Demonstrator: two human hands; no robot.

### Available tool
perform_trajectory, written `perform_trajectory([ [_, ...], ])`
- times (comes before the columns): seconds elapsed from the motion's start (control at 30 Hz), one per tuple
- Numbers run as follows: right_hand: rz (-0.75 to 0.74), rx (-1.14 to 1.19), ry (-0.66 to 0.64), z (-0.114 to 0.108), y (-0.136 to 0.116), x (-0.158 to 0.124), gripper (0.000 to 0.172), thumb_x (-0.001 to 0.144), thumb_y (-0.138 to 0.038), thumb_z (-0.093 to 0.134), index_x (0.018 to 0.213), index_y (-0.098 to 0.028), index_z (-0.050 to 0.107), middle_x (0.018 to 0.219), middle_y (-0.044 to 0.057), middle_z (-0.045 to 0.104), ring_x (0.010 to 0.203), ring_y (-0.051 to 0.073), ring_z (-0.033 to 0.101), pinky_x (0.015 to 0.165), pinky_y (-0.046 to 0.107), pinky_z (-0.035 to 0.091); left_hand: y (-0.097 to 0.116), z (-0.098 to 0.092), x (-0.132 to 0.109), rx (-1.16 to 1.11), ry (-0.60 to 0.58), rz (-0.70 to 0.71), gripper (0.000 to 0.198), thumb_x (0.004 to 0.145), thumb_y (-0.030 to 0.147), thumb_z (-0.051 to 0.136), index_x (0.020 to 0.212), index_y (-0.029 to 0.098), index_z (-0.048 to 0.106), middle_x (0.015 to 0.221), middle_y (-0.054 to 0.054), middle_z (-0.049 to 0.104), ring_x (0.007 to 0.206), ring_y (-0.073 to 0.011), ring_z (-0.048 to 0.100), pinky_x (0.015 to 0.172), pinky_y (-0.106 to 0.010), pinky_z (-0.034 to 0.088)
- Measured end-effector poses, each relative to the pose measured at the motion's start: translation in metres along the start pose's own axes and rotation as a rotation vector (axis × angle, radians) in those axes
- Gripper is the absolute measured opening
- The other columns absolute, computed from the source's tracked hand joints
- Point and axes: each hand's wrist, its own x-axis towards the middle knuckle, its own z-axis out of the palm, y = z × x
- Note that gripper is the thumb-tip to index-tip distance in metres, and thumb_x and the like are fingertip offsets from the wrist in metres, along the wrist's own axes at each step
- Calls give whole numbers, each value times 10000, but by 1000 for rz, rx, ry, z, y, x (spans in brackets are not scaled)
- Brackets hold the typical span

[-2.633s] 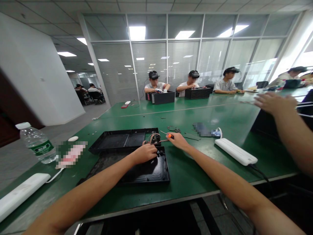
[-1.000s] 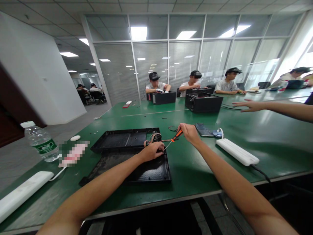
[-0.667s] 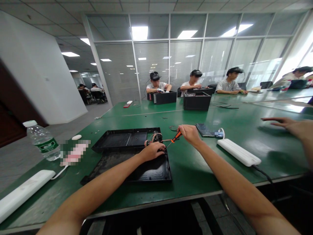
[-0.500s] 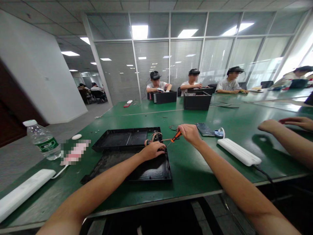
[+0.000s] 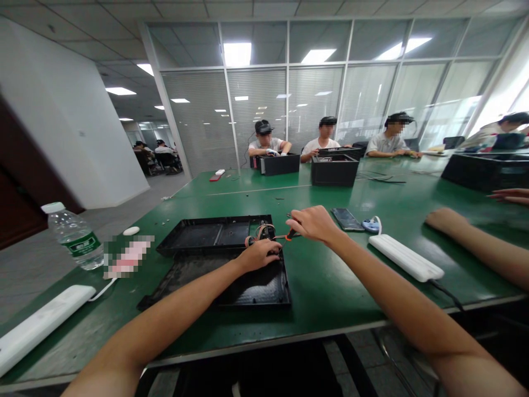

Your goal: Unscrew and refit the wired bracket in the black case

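My right hand (image 5: 313, 223) is closed round a screwdriver (image 5: 289, 237) with an orange and black handle. The fingers cover most of that handle, and the shaft points down and left towards my left hand (image 5: 259, 255). Thumb and fingertips of the left hand are pressed together at the right side of a black plastic casing (image 5: 252, 286); what they pinch is hidden. The casing lies spread out on the table, with a framed section (image 5: 212, 234) behind. A bundle of thin coloured wires (image 5: 261, 231) sits at the framed section's right end.
A phone (image 5: 346, 219) and a white power strip (image 5: 407, 257) lie on the right of the green table (image 5: 330, 292). To the left are a water bottle (image 5: 76, 237) and another white strip (image 5: 45, 325). Another person's forearm (image 5: 475, 242) reaches in from the right. Co-workers handle black boxes opposite.
My right hand has moved left, and less of the screwdriver handle shows. My left hand stays put. On the right, a black box has come into view and the neighbour's hands have shifted.
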Motion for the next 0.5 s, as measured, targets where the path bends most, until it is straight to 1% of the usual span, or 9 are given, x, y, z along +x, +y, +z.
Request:
perform_trajectory([
  [0.07, -23, -18, -132, -17, -5, 6, 451, 898, -459, 248, 891, -137, 564, 704, 94, 643, 612, 181, 554, 541, 259, 239, 0, 1, 1, -22, 11, -2, 348, 786, 231, 604, 1110, 161, 496, 911, -33, 621, 926, -165, 563, 864, -287, 417],
  [0.13, -83, 30, -247, -31, -9, 12, 392, 902, -415, 264, 1018, -131, 508, 757, 93, 652, 626, 181, 561, 550, 257, 255, -1, 3, 1, -51, 25, -5, 403, 777, 226, 614, 1143, 152, 465, 935, -39, 629, 966, -173, 561, 899, -300, 404],
  [0.2, -130, 68, -334, -39, -11, 17, 400, 901, -433, 269, 1055, -135, 486, 798, 100, 655, 658, 185, 574, 565, 254, 280, -2, 4, 2, -80, 30, -14, 459, 772, 221, 618, 1183, 147, 429, 942, -41, 637, 968, -171, 569, 912, -304, 400],
  [0.27, -120, 25, -372, -42, -14, 22, 487, 891, -510, 239, 976, -132, 535, 815, 131, 653, 716, 216, 590, 588, 265, 306, -2, 5, 2, -105, 26, -26, 493, 772, 214, 617, 1210, 148, 401, 936, -36, 645, 944, -163, 583, 906, -301, 405],
  [0.33, -56, -59, -372, -41, -17, 26, 596, 875, -570, 187, 856, -122, 579, 819, 170, 646, 776, 260, 596, 611, 290, 326, -2, 5, 1, -119, 15, -35, 498, 773, 210, 614, 1216, 152, 394, 925, -28, 651, 921, -156, 594, 893, -295, 414],
  [0.37, -26, -81, -368, -40, -18, 27, 621, 875, -573, 166, 838, -117, 586, 827, 181, 645, 796, 272, 596, 620, 300, 333, -2, 5, 1, -122, 12, -38, 494, 772, 208, 615, 1212, 152, 397, 920, -26, 652, 919, -156, 595, 889, -293, 416],
  [0.43, -17, -38, -380, -39, -19, 28, 580, 889, -533, 172, 936, -114, 569, 855, 174, 647, 796, 258, 600, 626, 298, 345, -2, 5, 1, -120, 16, -39, 488, 767, 205, 620, 1201, 146, 406, 922, -32, 653, 932, -161, 591, 888, -293, 417],
  [0.5, -91, 75, -425, -40, -20, 29, 479, 899, -474, 221, 1079, -128, 499, 879, 140, 652, 761, 219, 602, 618, 278, 352, -1, 4, 0, -120, 24, -34, 478, 761, 202, 626, 1188, 139, 418, 933, -42, 652, 946, -166, 587, 894, -295, 413],
])
